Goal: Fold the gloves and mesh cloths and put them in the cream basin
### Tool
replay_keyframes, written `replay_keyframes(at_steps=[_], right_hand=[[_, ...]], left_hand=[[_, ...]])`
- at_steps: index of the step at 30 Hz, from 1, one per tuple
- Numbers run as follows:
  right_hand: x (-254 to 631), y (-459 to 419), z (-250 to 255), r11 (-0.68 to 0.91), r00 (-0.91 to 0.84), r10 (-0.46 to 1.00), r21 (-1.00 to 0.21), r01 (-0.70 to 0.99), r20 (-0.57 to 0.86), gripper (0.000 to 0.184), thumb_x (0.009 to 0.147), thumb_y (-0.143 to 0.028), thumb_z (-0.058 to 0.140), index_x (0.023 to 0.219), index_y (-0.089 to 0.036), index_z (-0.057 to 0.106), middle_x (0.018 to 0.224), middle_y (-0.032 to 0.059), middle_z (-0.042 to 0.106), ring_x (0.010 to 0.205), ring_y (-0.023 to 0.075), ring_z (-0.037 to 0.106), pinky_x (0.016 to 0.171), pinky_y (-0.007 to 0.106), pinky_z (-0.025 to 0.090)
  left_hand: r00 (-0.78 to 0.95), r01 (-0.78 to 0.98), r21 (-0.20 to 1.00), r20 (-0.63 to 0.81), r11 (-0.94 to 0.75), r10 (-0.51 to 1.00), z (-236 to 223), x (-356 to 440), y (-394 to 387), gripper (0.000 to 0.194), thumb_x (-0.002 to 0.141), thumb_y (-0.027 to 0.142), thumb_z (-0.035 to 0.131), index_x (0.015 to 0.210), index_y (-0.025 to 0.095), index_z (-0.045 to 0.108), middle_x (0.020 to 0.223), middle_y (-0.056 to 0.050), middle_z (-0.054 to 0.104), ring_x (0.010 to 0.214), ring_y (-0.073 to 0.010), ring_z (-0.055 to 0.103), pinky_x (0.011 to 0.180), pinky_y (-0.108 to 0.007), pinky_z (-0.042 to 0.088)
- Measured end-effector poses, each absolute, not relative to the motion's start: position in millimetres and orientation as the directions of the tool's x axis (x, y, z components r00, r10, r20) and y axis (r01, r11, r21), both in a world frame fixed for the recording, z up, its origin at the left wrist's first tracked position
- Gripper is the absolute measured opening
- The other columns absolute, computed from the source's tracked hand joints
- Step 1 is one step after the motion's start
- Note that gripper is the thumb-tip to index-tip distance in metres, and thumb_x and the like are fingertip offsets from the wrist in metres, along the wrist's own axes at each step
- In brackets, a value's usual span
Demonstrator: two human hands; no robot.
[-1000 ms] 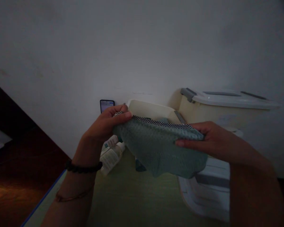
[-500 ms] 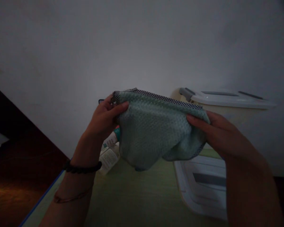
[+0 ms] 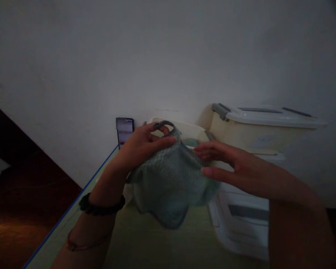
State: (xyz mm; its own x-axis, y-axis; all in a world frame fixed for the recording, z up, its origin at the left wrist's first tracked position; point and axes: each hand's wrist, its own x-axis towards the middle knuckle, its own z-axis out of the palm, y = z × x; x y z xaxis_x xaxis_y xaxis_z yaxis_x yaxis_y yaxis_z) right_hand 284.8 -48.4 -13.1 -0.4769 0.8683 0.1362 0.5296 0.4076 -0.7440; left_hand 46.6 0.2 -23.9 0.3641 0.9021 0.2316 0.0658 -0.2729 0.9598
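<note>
A pale green cleaning cloth (image 3: 168,179) with a black-and-white checked border hangs bunched in the middle of the view. My left hand (image 3: 145,144) is closed on its top edge, thumb in front, and a loop of the border stands up over the fingers. On the other side, my right hand (image 3: 229,158) has its fingers stretched out and its thumb apart, at the cloth's right border. Behind the cloth, a cream bin (image 3: 182,127) shows its rim, with something green partly visible inside. Most of that bin is hidden.
A phone (image 3: 125,130) leans upright against the wall at the table's far left. On the right stand lidded cream storage boxes (image 3: 257,130). A white lid (image 3: 240,231) with a grey handle lies nearer. The green table (image 3: 156,246) has a blue left edge (image 3: 72,201).
The cloth was stretched wide between both hands. My left hand has moved right with its edge, gathering it, and my right hand has loosened and come inward. The phone and bin rim now show.
</note>
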Motion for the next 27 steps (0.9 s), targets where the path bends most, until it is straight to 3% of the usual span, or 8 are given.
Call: replay_keyframes(at_steps=[3,6,9,11,13,19,23,27], right_hand=[[272,-46,-20,0.406,-0.459,0.871,-0.781,0.476,0.173,0.056,0.078,-0.037,0.066,0.129,-0.028,0.044,0.129,0.0081,0.054,0.118,0.0247,0.052,0.096,0.042,0.045],[261,-39,-24,0.399,-0.396,0.889,-0.811,0.428,0.228,0.064,0.076,-0.04,0.067,0.131,-0.027,0.037,0.118,0.0076,0.059,0.11,0.0235,0.056,0.091,0.041,0.046],[258,-36,-23,0.396,-0.37,0.896,-0.819,0.414,0.247,0.039,0.08,-0.037,0.063,0.113,-0.022,0.05,0.091,0.0034,0.063,0.086,0.0192,0.06,0.075,0.034,0.048],[258,-37,-20,0.4,-0.372,0.893,-0.822,0.406,0.251,0.017,0.083,-0.033,0.058,0.095,-0.02,0.056,0.083,0.0018,0.061,0.076,0.0161,0.058,0.066,0.029,0.046],[259,-39,-18,0.388,-0.357,0.898,-0.842,0.374,0.255,0.01,0.086,-0.029,0.054,0.086,-0.02,0.057,0.076,-0.0003,0.058,0.067,0.0133,0.054,0.058,0.026,0.042],[263,-41,-15,0.355,-0.184,0.932,-0.89,0.286,0.312,0.004,0.083,-0.022,0.055,0.085,-0.022,0.058,0.073,-0.0028,0.056,0.061,0.0114,0.05,0.054,0.024,0.038],[274,-38,-13,0.388,0.016,0.916,-0.895,0.22,0.401,0.009,0.078,-0.019,0.057,0.079,-0.025,0.064,0.069,-0.0037,0.056,0.06,0.0109,0.048,0.052,0.023,0.035],[286,-37,-13,0.411,0.153,0.882,-0.885,0.218,0.447,0.013,0.075,-0.019,0.057,0.073,-0.027,0.067,0.071,-0.0039,0.059,0.064,0.0119,0.049,0.054,0.023,0.035]], left_hand=[[0.51,0.132,0.938,0.214,-0.321,0.833,-22,55,-8,0.021,0.074,0.034,0.07,0.08,0.019,0.057,0.046,0.008,0.048,0.035,-0.0051,0.037,0.035,-0.017,0.024],[0.588,0.149,0.92,0.214,-0.364,0.78,-20,60,-13,0.017,0.077,0.033,0.067,0.08,0.019,0.058,0.045,0.008,0.046,0.036,-0.0041,0.033,0.035,-0.016,0.021],[0.594,0.175,0.911,0.205,-0.374,0.778,-18,59,-14,0.016,0.079,0.032,0.065,0.08,0.018,0.057,0.045,0.008,0.045,0.037,-0.0038,0.032,0.035,-0.016,0.019],[0.598,0.187,0.914,0.185,-0.36,0.78,-18,57,-14,0.017,0.079,0.032,0.064,0.082,0.018,0.054,0.046,0.008,0.046,0.037,-0.004,0.033,0.034,-0.015,0.02],[0.621,0.193,0.915,0.166,-0.355,0.766,-19,54,-13,0.02,0.077,0.032,0.065,0.084,0.019,0.053,0.046,0.009,0.046,0.036,-0.0039,0.034,0.034,-0.015,0.021],[0.728,0.258,0.884,0.087,-0.389,0.681,-18,41,-12,0.03,0.069,0.032,0.073,0.092,0.019,0.056,0.064,0.003,0.063,0.052,-0.01,0.055,0.044,-0.017,0.04],[0.735,0.25,0.861,0.128,-0.442,0.666,-16,34,-7,0.013,0.078,0.028,0.065,0.085,0.018,0.062,0.072,0.003,0.06,0.063,-0.0092,0.056,0.055,-0.017,0.044],[0.678,0.27,0.842,0.178,-0.467,0.713,-18,33,-2,0.015,0.085,0.031,0.055,0.085,0.016,0.061,0.075,0.002,0.058,0.068,-0.0094,0.054,0.062,-0.019,0.045]])
